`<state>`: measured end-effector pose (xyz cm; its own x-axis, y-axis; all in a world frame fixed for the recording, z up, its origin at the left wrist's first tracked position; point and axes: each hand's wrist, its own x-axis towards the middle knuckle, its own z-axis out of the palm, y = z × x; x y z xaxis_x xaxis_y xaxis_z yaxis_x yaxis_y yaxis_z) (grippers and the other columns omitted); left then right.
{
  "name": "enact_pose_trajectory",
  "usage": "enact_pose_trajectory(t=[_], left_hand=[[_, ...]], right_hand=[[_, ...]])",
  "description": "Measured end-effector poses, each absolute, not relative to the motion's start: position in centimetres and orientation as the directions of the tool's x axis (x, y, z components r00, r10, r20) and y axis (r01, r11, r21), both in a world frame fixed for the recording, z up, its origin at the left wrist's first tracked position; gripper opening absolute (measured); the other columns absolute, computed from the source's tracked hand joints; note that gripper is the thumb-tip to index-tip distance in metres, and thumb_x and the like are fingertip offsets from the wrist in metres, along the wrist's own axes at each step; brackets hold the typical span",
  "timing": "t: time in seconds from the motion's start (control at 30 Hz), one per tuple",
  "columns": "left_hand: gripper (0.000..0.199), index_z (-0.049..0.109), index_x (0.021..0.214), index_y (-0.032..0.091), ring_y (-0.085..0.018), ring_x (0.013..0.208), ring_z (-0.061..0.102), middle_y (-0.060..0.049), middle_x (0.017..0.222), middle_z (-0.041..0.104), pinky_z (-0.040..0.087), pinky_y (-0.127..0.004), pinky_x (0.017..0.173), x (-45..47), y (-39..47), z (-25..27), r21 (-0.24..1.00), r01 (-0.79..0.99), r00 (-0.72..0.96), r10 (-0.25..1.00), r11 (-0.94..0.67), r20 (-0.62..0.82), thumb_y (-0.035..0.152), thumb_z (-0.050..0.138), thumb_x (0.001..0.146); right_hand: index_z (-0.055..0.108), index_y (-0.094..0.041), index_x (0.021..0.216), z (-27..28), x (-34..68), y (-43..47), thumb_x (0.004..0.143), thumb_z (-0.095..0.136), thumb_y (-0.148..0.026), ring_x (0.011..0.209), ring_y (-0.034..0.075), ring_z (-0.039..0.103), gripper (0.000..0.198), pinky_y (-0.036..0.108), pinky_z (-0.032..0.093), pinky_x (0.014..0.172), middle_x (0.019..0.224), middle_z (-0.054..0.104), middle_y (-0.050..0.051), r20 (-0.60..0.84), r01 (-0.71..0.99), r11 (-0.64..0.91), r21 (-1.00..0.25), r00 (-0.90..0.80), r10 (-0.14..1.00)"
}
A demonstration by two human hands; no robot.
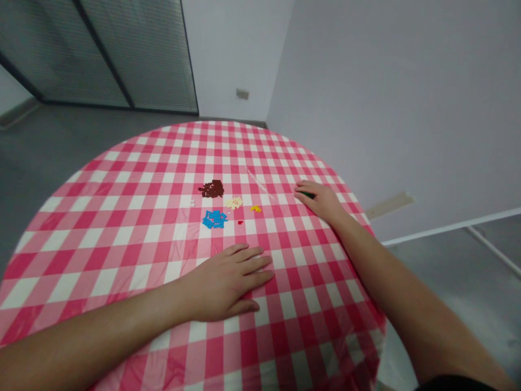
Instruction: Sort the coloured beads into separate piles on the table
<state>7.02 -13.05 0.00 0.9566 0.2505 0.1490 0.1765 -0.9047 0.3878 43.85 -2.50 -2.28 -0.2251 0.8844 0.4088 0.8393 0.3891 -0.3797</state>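
My left hand point(228, 277) lies flat on the checked tablecloth, palm down, fingers apart and nothing in it. It is nearest to a pile of blue toy bricks point(215, 219), which lies just beyond it. Farther right, my right hand point(319, 200) rests on the table with its fingers curled over small dark green bricks point(308, 194); most of them are hidden. Between the hands and beyond lie brown bricks point(212, 188), cream bricks point(234, 203), a few yellow bricks point(256, 208), a small red piece point(240, 222) and tiny white pieces point(192, 203).
A round table with a red-and-white checked cloth point(122, 217) fills the middle of the view. A plain wall point(399, 98) runs close along its right side. Glass panels with blinds point(138, 49) stand behind at the left, and a wall socket point(242, 94) is beyond the far edge.
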Motion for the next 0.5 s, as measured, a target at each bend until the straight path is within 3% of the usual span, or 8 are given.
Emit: enact_pose_trajectory(t=[0.5], left_hand=[[0.058, 0.052, 0.152, 0.018, -0.035, 0.146, 0.046, -0.011, 0.158, 0.052, 0.027, -0.051, 0.123, 6.9, -13.0, 0.1, 0.397, 0.187, 0.96, 0.253, -0.899, 0.122, 0.054, 0.048, 0.106]], right_hand=[[0.084, -0.027, 0.104, -2.4, 46.9, -3.1, 0.09, 0.069, -0.046, 0.115, 0.033, 0.073, 0.028, 0.056, 0.054, 0.108, 0.116, 0.08, 0.007, 0.413, 0.877, 0.249, -0.41, -0.065, 0.908]])
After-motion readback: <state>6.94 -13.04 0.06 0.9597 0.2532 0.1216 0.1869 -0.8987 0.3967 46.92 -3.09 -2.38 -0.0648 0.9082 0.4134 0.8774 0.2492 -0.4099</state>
